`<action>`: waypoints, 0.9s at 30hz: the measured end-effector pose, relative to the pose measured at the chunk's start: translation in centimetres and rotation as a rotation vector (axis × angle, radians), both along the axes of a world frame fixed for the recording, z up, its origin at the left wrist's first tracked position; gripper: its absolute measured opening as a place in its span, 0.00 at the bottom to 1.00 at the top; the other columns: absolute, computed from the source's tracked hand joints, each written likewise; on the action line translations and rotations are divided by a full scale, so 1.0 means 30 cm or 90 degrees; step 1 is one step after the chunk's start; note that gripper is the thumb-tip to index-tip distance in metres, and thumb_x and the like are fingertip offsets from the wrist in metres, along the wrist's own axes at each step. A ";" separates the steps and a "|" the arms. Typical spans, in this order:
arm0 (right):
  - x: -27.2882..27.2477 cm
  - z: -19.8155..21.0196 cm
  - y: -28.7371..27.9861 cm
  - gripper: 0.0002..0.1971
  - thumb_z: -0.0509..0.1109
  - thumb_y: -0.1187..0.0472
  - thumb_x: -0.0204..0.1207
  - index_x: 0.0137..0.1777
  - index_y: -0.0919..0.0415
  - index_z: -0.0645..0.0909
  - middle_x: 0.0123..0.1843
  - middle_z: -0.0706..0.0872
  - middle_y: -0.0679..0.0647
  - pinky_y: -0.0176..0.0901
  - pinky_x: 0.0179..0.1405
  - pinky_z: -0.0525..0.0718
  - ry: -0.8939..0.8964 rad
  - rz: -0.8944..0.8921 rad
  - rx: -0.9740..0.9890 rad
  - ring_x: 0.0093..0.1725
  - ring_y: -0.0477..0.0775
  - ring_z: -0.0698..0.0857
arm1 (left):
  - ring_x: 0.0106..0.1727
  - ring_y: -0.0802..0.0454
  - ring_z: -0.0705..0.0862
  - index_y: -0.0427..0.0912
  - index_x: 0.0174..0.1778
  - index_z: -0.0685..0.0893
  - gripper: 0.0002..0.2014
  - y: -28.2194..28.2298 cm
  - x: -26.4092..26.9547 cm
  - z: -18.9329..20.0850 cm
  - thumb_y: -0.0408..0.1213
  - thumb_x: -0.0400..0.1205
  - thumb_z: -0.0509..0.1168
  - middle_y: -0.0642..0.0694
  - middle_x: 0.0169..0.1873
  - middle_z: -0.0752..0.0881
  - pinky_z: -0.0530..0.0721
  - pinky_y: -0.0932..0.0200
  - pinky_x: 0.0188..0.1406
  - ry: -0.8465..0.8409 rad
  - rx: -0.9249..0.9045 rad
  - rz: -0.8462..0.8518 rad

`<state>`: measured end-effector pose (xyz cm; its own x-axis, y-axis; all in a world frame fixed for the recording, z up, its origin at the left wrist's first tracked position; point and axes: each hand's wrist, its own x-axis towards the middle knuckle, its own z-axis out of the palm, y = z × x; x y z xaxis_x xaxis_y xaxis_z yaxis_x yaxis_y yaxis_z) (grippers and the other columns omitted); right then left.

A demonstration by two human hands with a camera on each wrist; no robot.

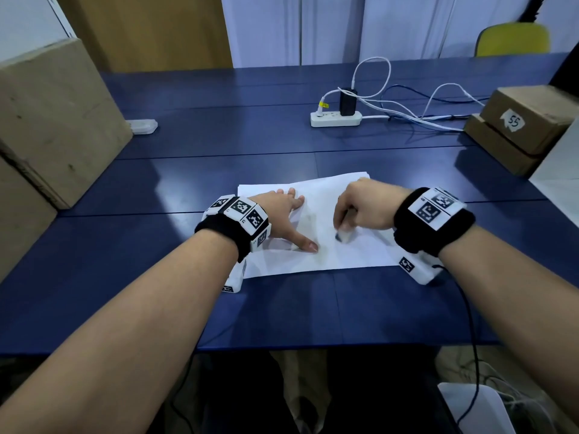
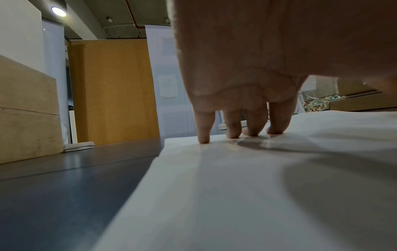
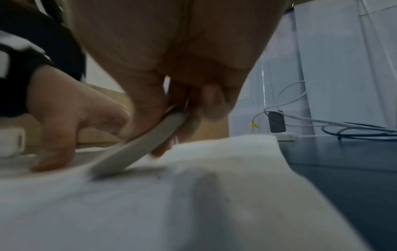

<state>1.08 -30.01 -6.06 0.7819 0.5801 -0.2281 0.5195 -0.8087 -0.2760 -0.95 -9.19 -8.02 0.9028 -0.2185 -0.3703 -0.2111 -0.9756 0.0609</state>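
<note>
A white sheet of paper (image 1: 316, 195) lies on the blue table (image 1: 219, 145) in the head view. My left hand (image 1: 283, 211) lies flat on the paper's left part, fingers straight and thumb spread, pressing it down; the left wrist view shows its fingertips (image 2: 204, 137) on the paper (image 2: 236, 186). My right hand (image 1: 360, 208) pinches a white eraser (image 1: 344, 236) with a dark smudged end, its tip touching the paper. In the right wrist view the eraser (image 3: 141, 149) slants down onto the paper (image 3: 193, 195), and my left hand's thumb (image 3: 53, 158) rests just left of it.
Large cardboard boxes (image 1: 53, 120) stand at the left, smaller stacked boxes (image 1: 520, 126) at the right. A white power strip (image 1: 335, 119) with a black charger and trailing cables sits at the back middle. A small white object (image 1: 142, 126) lies by the left box. A yellow chair (image 1: 513, 39) stands beyond the table.
</note>
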 end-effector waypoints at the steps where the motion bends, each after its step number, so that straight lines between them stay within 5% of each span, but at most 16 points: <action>1: -0.018 0.007 0.001 0.07 0.78 0.63 0.68 0.42 0.49 0.92 0.38 0.91 0.43 0.38 0.48 0.85 0.045 0.028 -0.008 0.43 0.42 0.86 | 0.88 0.48 0.49 0.51 0.88 0.50 0.63 0.002 0.001 -0.001 0.74 0.63 0.72 0.50 0.88 0.46 0.54 0.46 0.85 0.000 -0.001 0.002; 4: -0.022 0.003 0.010 0.06 0.77 0.62 0.70 0.43 0.50 0.91 0.35 0.89 0.40 0.35 0.44 0.83 0.035 0.018 -0.003 0.42 0.41 0.85 | 0.88 0.48 0.49 0.50 0.88 0.50 0.63 0.003 0.002 -0.001 0.74 0.64 0.73 0.50 0.88 0.47 0.55 0.46 0.85 0.000 -0.005 -0.001; 7: 0.019 -0.007 0.020 0.06 0.73 0.62 0.73 0.45 0.52 0.91 0.37 0.87 0.41 0.44 0.50 0.86 -0.080 -0.042 0.021 0.49 0.49 0.86 | 0.88 0.47 0.51 0.50 0.88 0.51 0.63 0.003 0.005 -0.004 0.74 0.63 0.72 0.49 0.88 0.48 0.56 0.47 0.84 -0.006 -0.008 -0.006; 13: -0.033 0.006 0.032 0.06 0.79 0.62 0.69 0.42 0.49 0.92 0.35 0.90 0.40 0.34 0.47 0.83 0.073 0.072 -0.012 0.40 0.38 0.86 | 0.86 0.47 0.56 0.49 0.88 0.55 0.63 0.008 0.009 -0.013 0.75 0.61 0.73 0.49 0.88 0.52 0.60 0.47 0.83 -0.024 -0.013 -0.005; 18: 0.023 -0.002 0.030 0.07 0.74 0.61 0.72 0.45 0.49 0.90 0.40 0.90 0.42 0.45 0.49 0.87 -0.103 -0.046 0.012 0.50 0.50 0.86 | 0.81 0.50 0.66 0.48 0.86 0.62 0.63 0.008 0.010 -0.015 0.75 0.58 0.75 0.49 0.83 0.62 0.69 0.51 0.78 -0.043 -0.045 0.003; 23: -0.013 -0.003 0.024 0.06 0.79 0.61 0.69 0.42 0.48 0.91 0.35 0.90 0.41 0.39 0.49 0.85 0.048 0.053 -0.015 0.42 0.40 0.86 | 0.78 0.50 0.70 0.47 0.85 0.65 0.62 0.011 0.011 -0.017 0.75 0.58 0.76 0.49 0.79 0.64 0.72 0.51 0.76 -0.049 -0.049 0.009; 27: 0.022 -0.009 0.025 0.04 0.76 0.59 0.71 0.44 0.50 0.90 0.37 0.88 0.40 0.43 0.49 0.86 -0.067 -0.036 0.016 0.47 0.48 0.86 | 0.77 0.50 0.71 0.47 0.84 0.66 0.59 0.002 0.008 -0.013 0.75 0.61 0.73 0.48 0.79 0.66 0.74 0.50 0.75 -0.054 -0.047 0.002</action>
